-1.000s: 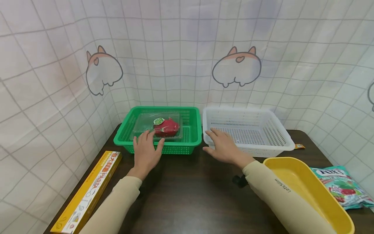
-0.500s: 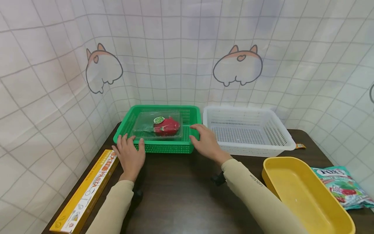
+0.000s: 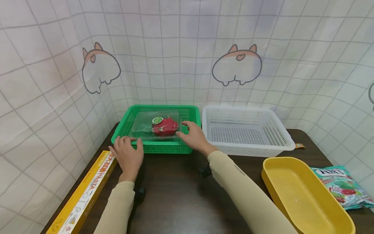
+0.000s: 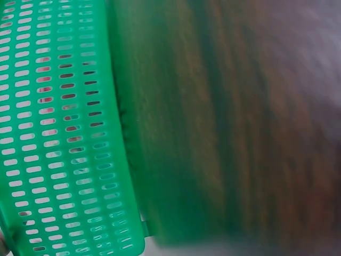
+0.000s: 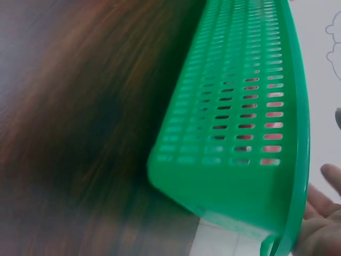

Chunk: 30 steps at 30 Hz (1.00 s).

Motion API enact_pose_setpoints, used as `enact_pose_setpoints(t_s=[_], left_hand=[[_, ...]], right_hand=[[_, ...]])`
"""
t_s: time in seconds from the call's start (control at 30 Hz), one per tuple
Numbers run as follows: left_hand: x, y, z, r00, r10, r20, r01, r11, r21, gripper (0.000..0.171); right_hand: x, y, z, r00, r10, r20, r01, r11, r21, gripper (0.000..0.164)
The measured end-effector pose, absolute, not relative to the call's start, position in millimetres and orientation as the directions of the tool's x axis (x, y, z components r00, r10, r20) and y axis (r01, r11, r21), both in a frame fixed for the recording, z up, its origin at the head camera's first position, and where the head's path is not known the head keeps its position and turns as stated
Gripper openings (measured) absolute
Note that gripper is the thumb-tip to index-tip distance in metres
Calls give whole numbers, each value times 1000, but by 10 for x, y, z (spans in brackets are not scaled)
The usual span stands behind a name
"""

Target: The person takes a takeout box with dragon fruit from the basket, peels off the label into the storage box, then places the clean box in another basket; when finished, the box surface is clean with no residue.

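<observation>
In the head view, a clear plastic box [image 3: 143, 126] holding a red dragon fruit [image 3: 166, 126] with a green-and-white label lies inside the green basket [image 3: 155, 149]. My left hand [image 3: 128, 159] is at the basket's front left corner, its fingers over the rim close to the box's left end, thumb spread away. Over the basket's right part reaches my right hand [image 3: 195, 137], thumb and fingers apart beside the box's right end. Whether either hand touches the box is hard to tell. Both wrist views mostly show the basket's slotted wall, with red behind the slots.
A white basket [image 3: 251, 150] stands right of the green one. At the right are a yellow tray [image 3: 304, 191], a FOX'S candy bag [image 3: 342, 187] and a small orange packet [image 3: 299, 146]. A yellow pasta box [image 3: 84, 191] lies along the dark table's [image 3: 175, 195] left edge.
My right hand has moved left from the white basket to the right end of the clear box. My left hand has shifted left to the green basket's front left corner.
</observation>
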<state>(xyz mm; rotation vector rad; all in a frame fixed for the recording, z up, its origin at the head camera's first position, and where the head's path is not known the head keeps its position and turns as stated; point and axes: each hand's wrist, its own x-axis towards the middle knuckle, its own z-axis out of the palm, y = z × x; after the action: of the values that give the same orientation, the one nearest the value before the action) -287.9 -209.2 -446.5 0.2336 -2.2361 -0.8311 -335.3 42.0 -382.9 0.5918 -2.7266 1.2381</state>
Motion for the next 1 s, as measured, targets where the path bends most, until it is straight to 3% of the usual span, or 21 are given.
enact_pose_setpoints(t_s=[0.17,0.4,1.0], left_hand=[[-2871,-2096,-4485,-725,-389,569,77,774,628,32],[-2883,-2141,-4455,-737,-367,568,80,786,613,34],[-2900,-2109,-4441,-680,-394,619,113,777,619,27]], right_hand=[[-3403,321,-3823,-957,-266,119,-258,586,-768,64],[-3468,236,-3792,-987,-156,-28,-70,584,-809,63],[-3576,173,-3770,-963,-138,-230,159,395,-905,71]])
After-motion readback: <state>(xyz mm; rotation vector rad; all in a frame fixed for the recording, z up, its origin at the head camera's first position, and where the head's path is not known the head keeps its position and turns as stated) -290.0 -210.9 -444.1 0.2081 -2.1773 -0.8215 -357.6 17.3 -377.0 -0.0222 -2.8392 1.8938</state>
